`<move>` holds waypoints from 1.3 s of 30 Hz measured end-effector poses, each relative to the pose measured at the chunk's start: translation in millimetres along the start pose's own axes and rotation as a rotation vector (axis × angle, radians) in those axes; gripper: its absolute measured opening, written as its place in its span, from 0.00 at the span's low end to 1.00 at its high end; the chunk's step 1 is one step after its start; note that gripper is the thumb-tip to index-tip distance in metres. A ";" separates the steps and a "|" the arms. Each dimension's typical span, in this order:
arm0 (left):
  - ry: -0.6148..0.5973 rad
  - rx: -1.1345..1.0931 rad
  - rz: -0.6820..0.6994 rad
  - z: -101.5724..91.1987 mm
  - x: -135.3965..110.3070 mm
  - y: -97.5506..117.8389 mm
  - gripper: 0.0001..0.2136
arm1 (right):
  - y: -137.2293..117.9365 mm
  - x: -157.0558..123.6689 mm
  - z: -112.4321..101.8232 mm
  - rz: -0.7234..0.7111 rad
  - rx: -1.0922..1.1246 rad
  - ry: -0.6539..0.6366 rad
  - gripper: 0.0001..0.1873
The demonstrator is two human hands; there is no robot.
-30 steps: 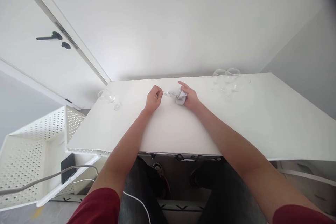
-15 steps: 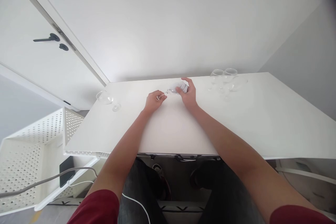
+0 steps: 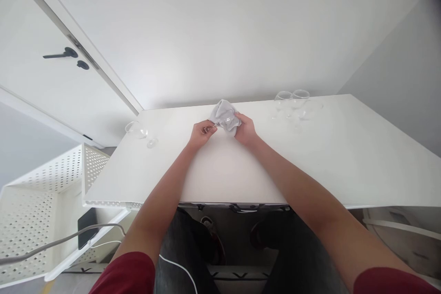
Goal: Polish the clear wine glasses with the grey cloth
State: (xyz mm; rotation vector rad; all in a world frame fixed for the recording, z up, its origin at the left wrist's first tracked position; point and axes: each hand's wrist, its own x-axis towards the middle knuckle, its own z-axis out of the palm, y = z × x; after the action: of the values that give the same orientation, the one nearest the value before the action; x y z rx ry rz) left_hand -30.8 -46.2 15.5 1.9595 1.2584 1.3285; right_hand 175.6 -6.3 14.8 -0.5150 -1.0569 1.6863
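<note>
My left hand, at the middle of the far part of the white table, pinches the foot end of a clear stemmed glass between thumb and fingers. The glass is tilted onto its side, foot to the left and bowl to the right; whether it touches the tabletop I cannot tell. My right hand grips a light grey cloth, which spreads around the bowl and rises on its far side. My right thumb and fingers close on the right edge of the cloth; how firmly the covered fingertips press on the bowl, I cannot tell.

At the far left of the table, well apart from my hands, a second glass stands by itself. At the far right, a group of clear glasses shows two rims side by side; their outlines overlap and are too faint to count.

To the left of the table is a perforated white rack holding a dark flat object, with a grey cable passing in front. Beyond it, at far left, a black handle is mounted on a white door.
</note>
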 end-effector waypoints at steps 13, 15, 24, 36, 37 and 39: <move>0.014 -0.005 -0.025 -2.2 0.4 -0.2 0.20 | -1.6 2.1 0.5 0.105 0.040 0.005 0.28; 0.049 0.015 -0.006 -2.0 1.2 0.1 0.19 | -1.2 1.5 1.5 0.102 0.058 0.017 0.26; -0.042 -0.014 0.027 -1.5 2.1 0.0 0.20 | -0.3 3.2 -0.5 0.010 0.158 0.076 0.16; 0.240 0.118 0.041 -5.2 3.2 -4.0 0.14 | -4.7 -0.2 3.1 0.162 0.139 0.065 0.16; 0.253 0.119 0.031 -5.2 3.5 -5.5 0.13 | -4.1 -0.3 3.1 0.167 0.130 0.075 0.16; 0.244 0.117 0.012 -4.7 4.1 -7.4 0.11 | -2.0 -0.5 3.6 0.155 0.107 0.080 0.15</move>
State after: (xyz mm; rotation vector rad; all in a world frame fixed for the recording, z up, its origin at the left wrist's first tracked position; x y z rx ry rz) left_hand -37.8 -39.7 13.8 1.9285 1.4684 1.5705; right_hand 174.2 -8.0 18.3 -0.6023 -0.8823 1.8312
